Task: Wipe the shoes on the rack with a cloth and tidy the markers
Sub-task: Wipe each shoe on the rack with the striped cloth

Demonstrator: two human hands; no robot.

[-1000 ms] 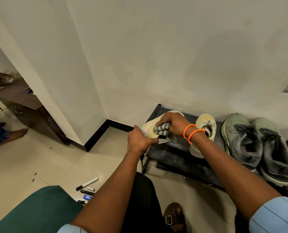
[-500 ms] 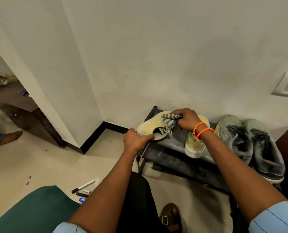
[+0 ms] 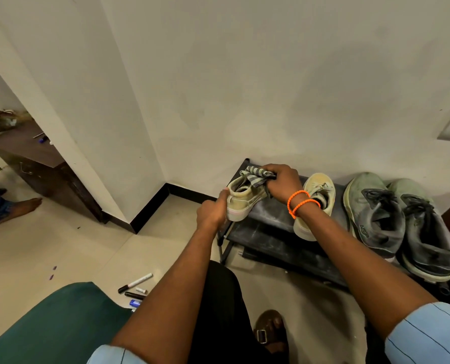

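We grip a striped grey cloth [image 3: 258, 176] in our right hand [image 3: 283, 181], fingers curled round it, and press it against the top of a pale yellow shoe [image 3: 243, 199]. Our left hand [image 3: 212, 212] clasps that shoe at its heel end, thumb up along the back edge, with the forearm reaching in from six o'clock. The right forearm comes in from four o'clock and wears two orange bands [image 3: 301, 203] at the wrist.

The shoe looks faded and scuffed, with a paler sole. It sits tilted at the nine o'clock end of the dark shoe rack [image 3: 276, 214], whose top shelf looks dusty. Its mate [image 3: 317, 198] lies on the rack just at three o'clock of our right hand, partly behind the wrist. Further toward three o'clock sit two worn grey-green sneakers [image 3: 402, 222], side by side.

At seven o'clock from the rack, several markers [image 3: 136, 286] lie loose on the tiled floor [image 3: 61, 248], beside a green seat [image 3: 50, 327].
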